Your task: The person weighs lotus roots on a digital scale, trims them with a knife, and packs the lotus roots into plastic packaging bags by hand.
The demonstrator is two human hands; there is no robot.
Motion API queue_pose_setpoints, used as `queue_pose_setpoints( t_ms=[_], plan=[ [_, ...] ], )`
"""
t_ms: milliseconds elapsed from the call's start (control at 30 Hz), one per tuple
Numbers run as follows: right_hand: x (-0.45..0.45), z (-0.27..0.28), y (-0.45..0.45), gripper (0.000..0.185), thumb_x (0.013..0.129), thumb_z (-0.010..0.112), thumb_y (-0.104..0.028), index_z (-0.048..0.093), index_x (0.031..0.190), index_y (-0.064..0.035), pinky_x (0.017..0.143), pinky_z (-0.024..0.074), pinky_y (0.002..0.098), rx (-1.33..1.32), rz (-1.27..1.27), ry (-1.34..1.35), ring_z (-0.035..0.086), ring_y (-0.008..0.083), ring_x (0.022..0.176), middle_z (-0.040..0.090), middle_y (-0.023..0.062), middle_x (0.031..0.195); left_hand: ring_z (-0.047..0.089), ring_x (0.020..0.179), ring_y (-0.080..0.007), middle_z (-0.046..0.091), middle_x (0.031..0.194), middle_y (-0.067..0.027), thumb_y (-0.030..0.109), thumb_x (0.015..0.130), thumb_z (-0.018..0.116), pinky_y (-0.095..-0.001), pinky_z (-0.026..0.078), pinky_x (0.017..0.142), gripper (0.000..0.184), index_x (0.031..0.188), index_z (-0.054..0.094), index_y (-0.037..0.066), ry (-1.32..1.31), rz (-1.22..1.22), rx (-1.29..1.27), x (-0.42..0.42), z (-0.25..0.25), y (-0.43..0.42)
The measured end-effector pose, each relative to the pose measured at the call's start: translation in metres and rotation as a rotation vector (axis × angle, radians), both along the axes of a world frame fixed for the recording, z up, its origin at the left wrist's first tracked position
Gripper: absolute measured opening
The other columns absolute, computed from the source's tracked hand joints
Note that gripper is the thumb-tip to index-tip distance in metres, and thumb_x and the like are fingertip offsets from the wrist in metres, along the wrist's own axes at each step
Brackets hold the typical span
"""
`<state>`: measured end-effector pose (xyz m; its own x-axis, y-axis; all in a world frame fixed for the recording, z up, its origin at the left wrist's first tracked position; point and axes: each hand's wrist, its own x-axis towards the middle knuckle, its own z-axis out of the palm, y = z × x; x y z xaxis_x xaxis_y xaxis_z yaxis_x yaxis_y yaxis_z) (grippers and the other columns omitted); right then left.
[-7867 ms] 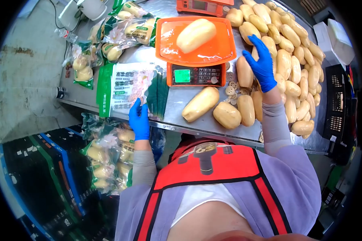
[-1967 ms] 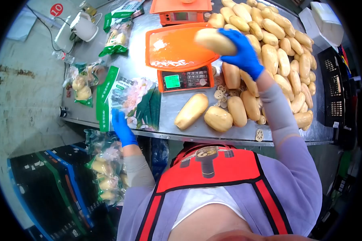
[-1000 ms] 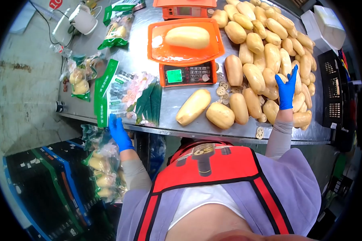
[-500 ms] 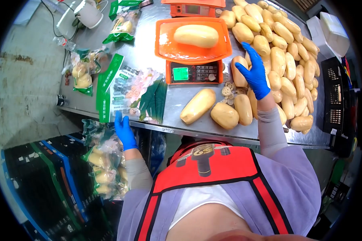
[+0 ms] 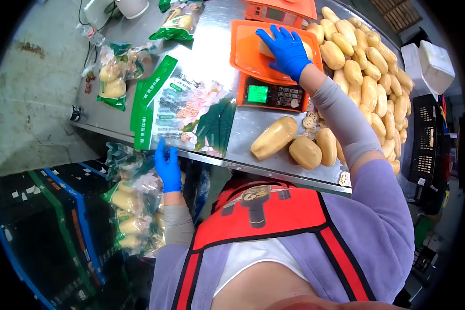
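Observation:
My right hand (image 5: 288, 51), in a blue glove, rests over a peeled lotus root (image 5: 309, 50) on the orange tray (image 5: 245, 54) of a scale (image 5: 274, 95). Its fingers are spread, and the hand covers much of the root. Beside the table's front edge is my left hand (image 5: 168, 168), also gloved, with fingers apart at the lower edge of a flat printed bag (image 5: 183, 111). That bag has a green band and pictures of lotus flowers. Several loose lotus roots (image 5: 275, 138) lie in front of the scale.
A large heap of lotus roots (image 5: 369, 93) covers the table's right side. Filled bags (image 5: 112, 82) lie at the left, and more (image 5: 132, 225) sit below the edge by dark crates (image 5: 41, 227). Behind stands a second orange scale (image 5: 279, 13). A black crate (image 5: 425, 137) is at the right.
My right hand has moved left from the heap to the lotus root on the scale tray. My left hand stays near the flat bag's lower edge. The camera view has shifted slightly.

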<state>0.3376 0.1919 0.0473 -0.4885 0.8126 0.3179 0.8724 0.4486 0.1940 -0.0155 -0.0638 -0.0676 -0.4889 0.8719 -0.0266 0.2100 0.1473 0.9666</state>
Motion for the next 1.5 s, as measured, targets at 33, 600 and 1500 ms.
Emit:
queue_pose_setpoints(
  t_ms=[33, 600, 1500],
  plan=[
    [-0.002, -0.004, 0.007, 0.075, 0.067, 0.072, -0.024, 0.036, 0.133, -0.0218, 0.094, 0.0345, 0.0499, 0.004, -0.002, -0.005, 0.045, 0.0330, 0.116, 0.045, 0.0149, 0.127, 0.049, 0.095, -0.0138, 0.052, 0.112, -0.0064, 0.006, 0.084, 0.059, -0.0275, 0.041, 0.086, 0.048, 0.130, 0.046, 0.004, -0.018, -0.022, -0.008, -0.002, 0.001, 0.003],
    [0.082, 0.000, -0.047, 0.074, 0.067, 0.078, -0.017, 0.040, 0.129, -0.0075, 0.093, 0.0421, 0.0322, -0.160, 0.025, 1.392, 0.049, 0.0213, 0.110, 0.050, 0.0109, 0.118, 0.049, 0.095, -0.0143, 0.052, 0.113, -0.0071, 0.005, 0.084, 0.058, -0.0283, 0.042, 0.086, 0.049, 0.131, 0.044, 0.005, 0.008, -0.089, 0.048, -0.017, 0.011, 0.005],
    [0.082, 0.010, -0.032, 0.082, 0.067, 0.076, -0.036, 0.038, 0.132, -0.0034, 0.095, 0.0395, 0.0331, -0.647, -0.229, 0.878, 0.049, 0.0237, 0.113, 0.051, 0.0150, 0.123, 0.047, 0.114, -0.0206, 0.046, 0.128, -0.0124, 0.034, 0.086, 0.060, -0.0315, 0.038, 0.095, 0.063, 0.133, 0.036, 0.000, -0.526, -0.510, -0.108, 0.177, 0.032, 0.214]
  ],
)
